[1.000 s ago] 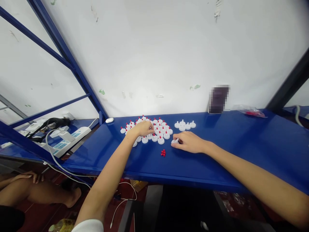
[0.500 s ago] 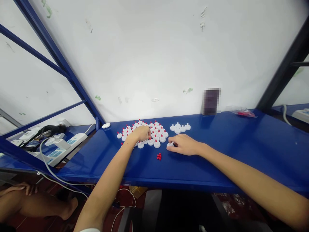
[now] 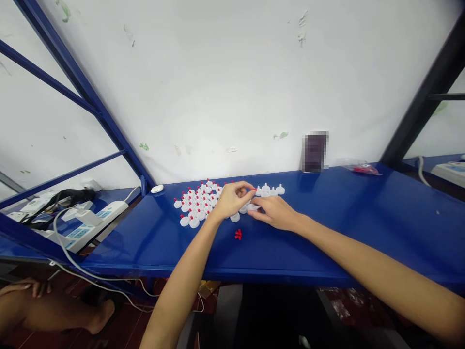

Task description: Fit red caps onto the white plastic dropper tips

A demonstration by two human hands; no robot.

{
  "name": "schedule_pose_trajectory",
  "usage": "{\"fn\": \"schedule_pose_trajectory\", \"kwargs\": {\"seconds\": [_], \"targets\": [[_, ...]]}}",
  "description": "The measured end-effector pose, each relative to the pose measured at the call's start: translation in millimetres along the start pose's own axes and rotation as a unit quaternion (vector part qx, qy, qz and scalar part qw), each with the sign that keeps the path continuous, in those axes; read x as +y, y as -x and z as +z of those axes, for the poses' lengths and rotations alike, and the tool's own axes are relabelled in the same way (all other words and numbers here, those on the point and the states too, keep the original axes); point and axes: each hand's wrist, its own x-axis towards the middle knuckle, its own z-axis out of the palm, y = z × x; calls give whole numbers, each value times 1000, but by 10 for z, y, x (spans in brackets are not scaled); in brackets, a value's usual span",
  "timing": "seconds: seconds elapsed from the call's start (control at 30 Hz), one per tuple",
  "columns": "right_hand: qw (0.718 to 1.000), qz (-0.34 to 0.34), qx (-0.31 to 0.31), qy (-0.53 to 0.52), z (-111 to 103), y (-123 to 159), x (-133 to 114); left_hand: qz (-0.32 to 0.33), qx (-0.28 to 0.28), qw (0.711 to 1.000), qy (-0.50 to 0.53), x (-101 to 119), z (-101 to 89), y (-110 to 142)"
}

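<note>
My left hand pinches a small red tip cap between thumb and fingertips, right beside my right hand. My right hand is closed on a white nozzle cap, whose spout is partly hidden by the fingers. A cluster of white nozzle caps with red tips stands on the blue table to the left, partly behind my left hand. Several white nozzle caps without red tips stand behind my right hand. A small pile of loose red tip caps lies nearer the front edge.
On the blue tabletop a dark blurred upright object leans by the wall. A clear bag with red pieces lies at the back right. A white oval case and power strips are at left. Another person's leg shows below.
My left hand has moved right from the cluster to my right hand, now with a red tip cap in its fingers. My right hand keeps the white nozzle cap, slightly raised.
</note>
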Motion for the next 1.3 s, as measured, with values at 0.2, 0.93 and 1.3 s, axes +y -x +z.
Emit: {"fn": "schedule_pose_trajectory", "kwargs": {"seconds": [0.2,0.93,1.3], "targets": [[993,91,29,-69,14,-20,131,-68,121,979,148,-192,86,-56],[985,83,106,-111,-139,-14,358,-120,-31,934,334,-242,471,68],[972,134,128,-147,-83,-29,306,-130,-6,978,163,-518,386,22]]}}
